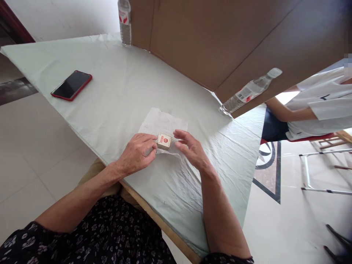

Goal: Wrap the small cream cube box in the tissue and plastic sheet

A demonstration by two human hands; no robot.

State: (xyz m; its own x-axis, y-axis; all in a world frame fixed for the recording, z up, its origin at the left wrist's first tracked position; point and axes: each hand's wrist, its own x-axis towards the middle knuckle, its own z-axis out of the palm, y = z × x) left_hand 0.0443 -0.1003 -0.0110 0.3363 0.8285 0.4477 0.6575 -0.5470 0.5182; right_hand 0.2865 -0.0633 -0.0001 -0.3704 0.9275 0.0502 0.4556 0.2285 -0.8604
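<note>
A small cream box (164,141) with a red print on its top lies on a thin white sheet of paper (159,121), near the table's front edge. At the box's left side is my left hand (139,152), its fingertips at the box's edge, with a gap between thumb and fingers. My right hand (192,148) is just right of the box, fingers bent and apart, holding nothing. A small gap separates it from the box.
A phone (72,85) in a red case lies at the left on the pale tablecloth (110,88). Behind stands a large brown cardboard panel (192,40), with water bottles (125,25) (250,91) against it. A person in a white shirt (330,106) sits at the right.
</note>
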